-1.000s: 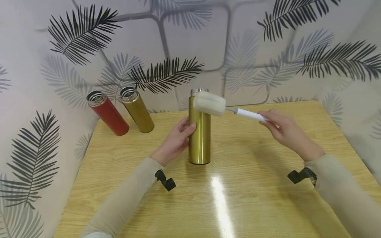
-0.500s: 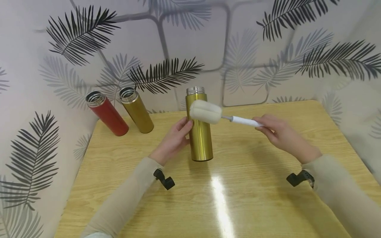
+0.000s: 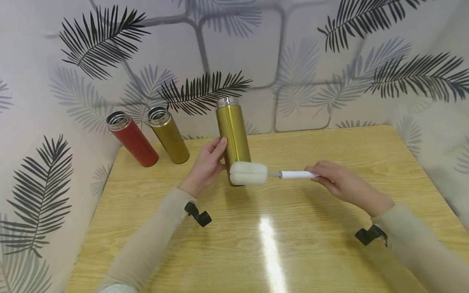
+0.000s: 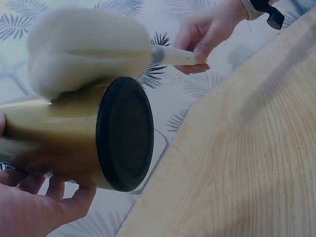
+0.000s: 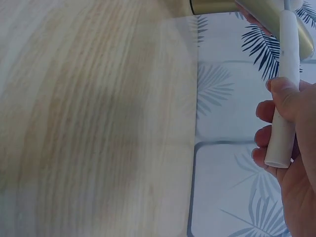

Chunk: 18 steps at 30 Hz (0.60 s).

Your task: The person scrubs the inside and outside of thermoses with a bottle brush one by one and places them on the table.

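My left hand (image 3: pixel 206 166) grips a gold thermos flask (image 3: pixel 233 131) round its middle, lifted off the table and tilted, its steel neck leaning left. By its white handle (image 3: pixel 294 174), my right hand (image 3: pixel 342 181) holds a bottle brush with a cream sponge head (image 3: pixel 249 173). The sponge lies across the lower part of the flask in the head view. In the left wrist view the sponge (image 4: pixel 89 49) rests against the flask's side near its black base (image 4: pixel 126 134). My right fingers (image 5: pixel 265 111) curl round the handle in the right wrist view.
A red flask (image 3: pixel 134 140) and a shorter gold flask (image 3: pixel 170 137) stand uncapped at the table's back left. The wooden table (image 3: pixel 311 252) meets a leaf-patterned wall covering (image 3: pixel 242 44) behind.
The held flask has risen to the left and tilted more. The brush's sponge has slid down along the flask from near its neck to near its base.
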Available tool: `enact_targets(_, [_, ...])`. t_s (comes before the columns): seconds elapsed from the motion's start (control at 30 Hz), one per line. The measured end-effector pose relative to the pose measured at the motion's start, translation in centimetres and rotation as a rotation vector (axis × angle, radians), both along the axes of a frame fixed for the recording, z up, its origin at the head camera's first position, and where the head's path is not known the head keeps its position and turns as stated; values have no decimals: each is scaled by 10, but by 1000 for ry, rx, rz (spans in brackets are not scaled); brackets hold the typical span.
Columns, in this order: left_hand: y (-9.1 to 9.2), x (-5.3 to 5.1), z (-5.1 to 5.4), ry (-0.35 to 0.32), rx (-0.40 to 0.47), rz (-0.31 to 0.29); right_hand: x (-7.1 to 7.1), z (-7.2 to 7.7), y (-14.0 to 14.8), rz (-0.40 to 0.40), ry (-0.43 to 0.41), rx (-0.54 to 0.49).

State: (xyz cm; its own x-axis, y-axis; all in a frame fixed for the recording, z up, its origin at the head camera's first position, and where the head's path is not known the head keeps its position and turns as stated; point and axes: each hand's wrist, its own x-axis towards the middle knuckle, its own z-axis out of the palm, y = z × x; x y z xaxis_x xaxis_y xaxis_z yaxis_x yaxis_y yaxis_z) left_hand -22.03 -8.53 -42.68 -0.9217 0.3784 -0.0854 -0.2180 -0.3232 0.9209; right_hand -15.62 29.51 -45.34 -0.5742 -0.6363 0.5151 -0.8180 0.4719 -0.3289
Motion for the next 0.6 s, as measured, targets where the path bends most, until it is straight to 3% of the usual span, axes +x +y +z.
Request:
enact_targets(0.17, [-1,0,-1,-9,8,20,1,-4,-1,4,9,-5])
enact_targets(0.3, [1,2,-2,-8,-10,17,-2,2,0,-27,-5,-20])
enact_targets(0.43, [4,5,-5,0,-10,-25,-12,9,2,-59,23,-46])
enact_targets(0.6, [5,9,-11,24,55,-107,-23,19,4,-106,47,-73])
